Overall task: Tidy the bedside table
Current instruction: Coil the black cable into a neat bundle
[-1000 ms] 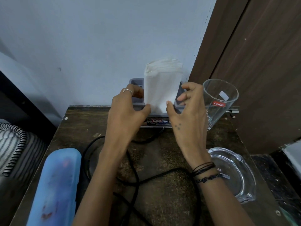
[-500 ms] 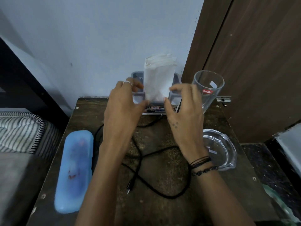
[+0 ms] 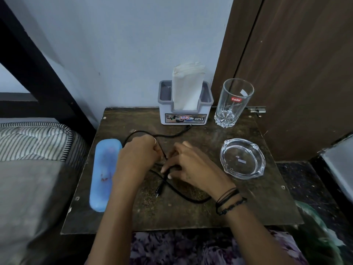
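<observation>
A loose black cable [image 3: 179, 194] lies tangled across the middle of the dark wooden bedside table [image 3: 248, 203]. My left hand [image 3: 139, 152] has its fingers curled round a loop of the cable. My right hand [image 3: 187, 163] pinches the same cable just to the right, fingertips pointing left. One plug end lies free near the table's middle. At the back stands a grey holder [image 3: 205, 103] with white napkins [image 3: 188, 83] upright in it.
A clear drinking glass [image 3: 232, 103] stands at the back right, a glass ashtray [image 3: 242, 157] in front of it. A long blue case [image 3: 104, 173] lies along the left edge. A striped mattress [image 3: 34, 140] adjoins on the left, a brown door [image 3: 296, 64] on the right.
Both hands left the napkin holder at the back and came down to the middle of the table, where they took hold of the black cable. The camera pulled back.
</observation>
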Action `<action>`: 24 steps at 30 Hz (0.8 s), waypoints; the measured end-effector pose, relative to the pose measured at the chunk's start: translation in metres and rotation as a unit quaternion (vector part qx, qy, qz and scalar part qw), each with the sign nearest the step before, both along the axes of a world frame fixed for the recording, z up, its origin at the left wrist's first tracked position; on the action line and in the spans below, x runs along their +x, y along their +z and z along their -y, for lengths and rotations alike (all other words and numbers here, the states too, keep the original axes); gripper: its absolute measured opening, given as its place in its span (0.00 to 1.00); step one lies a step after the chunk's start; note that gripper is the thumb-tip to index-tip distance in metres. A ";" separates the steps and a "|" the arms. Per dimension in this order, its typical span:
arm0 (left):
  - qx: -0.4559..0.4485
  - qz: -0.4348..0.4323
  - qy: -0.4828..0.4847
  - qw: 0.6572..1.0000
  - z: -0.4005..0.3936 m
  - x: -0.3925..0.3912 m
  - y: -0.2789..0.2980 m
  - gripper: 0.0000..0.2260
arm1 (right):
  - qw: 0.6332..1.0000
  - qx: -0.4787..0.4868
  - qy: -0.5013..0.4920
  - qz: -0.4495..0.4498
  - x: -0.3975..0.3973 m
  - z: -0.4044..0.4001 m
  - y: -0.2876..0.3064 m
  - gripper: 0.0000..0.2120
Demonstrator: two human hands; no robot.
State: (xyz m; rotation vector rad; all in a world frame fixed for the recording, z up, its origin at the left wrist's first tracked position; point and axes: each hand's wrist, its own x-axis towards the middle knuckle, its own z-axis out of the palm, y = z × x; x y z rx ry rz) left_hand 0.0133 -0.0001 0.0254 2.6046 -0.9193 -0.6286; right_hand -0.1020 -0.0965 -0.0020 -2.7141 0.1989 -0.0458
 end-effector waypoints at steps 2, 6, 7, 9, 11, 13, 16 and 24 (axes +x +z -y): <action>0.013 -0.011 -0.014 1.000 0.001 0.001 -0.006 0.05 | 1.000 -0.015 -0.005 0.026 0.003 0.002 -0.004 0.08; -0.012 -0.035 -0.011 0.999 0.002 0.001 -0.009 0.03 | 0.997 -0.008 -0.015 0.072 0.010 0.013 -0.011 0.06; -0.036 -0.036 -0.007 0.999 0.003 0.002 -0.006 0.06 | 0.996 -0.002 -0.021 0.083 0.012 0.016 -0.013 0.07; -0.079 -0.039 -0.005 0.996 0.005 0.004 -0.001 0.08 | 0.994 0.005 -0.031 0.109 0.013 0.021 -0.012 0.07; -0.106 -0.052 -0.014 0.993 0.006 0.006 0.005 0.07 | 0.991 0.021 -0.039 0.129 0.012 0.025 -0.009 0.07; -0.116 -0.067 -0.029 0.991 0.008 0.006 0.011 0.09 | 0.989 0.020 -0.046 0.136 0.010 0.027 -0.006 0.10; -0.142 -0.071 -0.042 0.986 0.009 0.011 0.014 0.11 | 0.987 -0.005 -0.058 0.147 0.009 0.032 -0.005 0.14; -0.451 -0.203 0.028 0.869 0.006 0.015 0.017 0.09 | 0.968 0.065 -0.167 0.178 0.011 0.045 -0.008 0.13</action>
